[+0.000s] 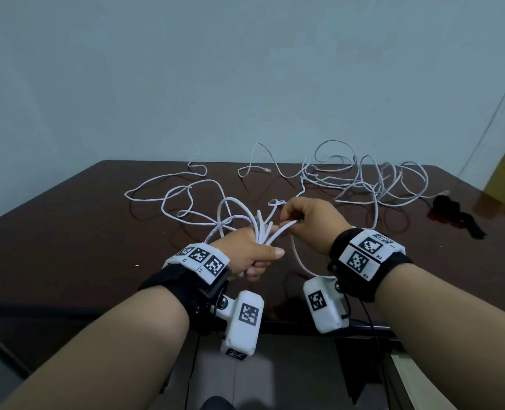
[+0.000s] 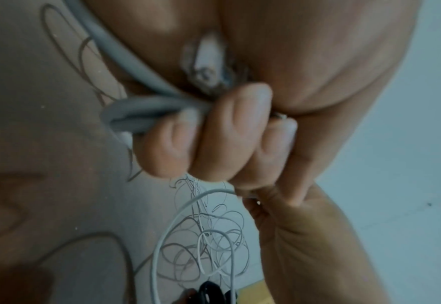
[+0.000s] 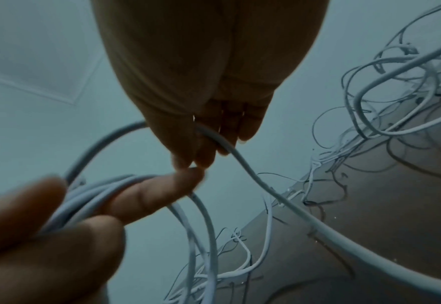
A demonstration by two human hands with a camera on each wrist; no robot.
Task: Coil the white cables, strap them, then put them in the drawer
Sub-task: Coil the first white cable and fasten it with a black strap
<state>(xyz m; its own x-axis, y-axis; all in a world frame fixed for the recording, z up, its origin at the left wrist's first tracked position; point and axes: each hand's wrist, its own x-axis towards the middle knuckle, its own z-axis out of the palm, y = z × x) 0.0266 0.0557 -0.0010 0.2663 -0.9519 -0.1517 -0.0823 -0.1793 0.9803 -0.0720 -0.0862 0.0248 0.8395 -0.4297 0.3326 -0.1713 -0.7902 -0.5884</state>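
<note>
Left hand: the left hand (image 1: 247, 253), low centre of the head view, is clenched around a bundle of white cable loops (image 1: 239, 220); its curled fingers (image 2: 230, 131) clamp the strands in the left wrist view.
Right hand: the right hand (image 1: 310, 220), just right of it, pinches one strand of the same cable between thumb and fingertips.
Loose cables: a tangle of white cables (image 1: 372, 182) sprawls over the dark brown surface (image 1: 67, 247), upper right of the frame.
Strap: black straps (image 1: 452, 211) lie at the right edge, near the tangle.
</note>
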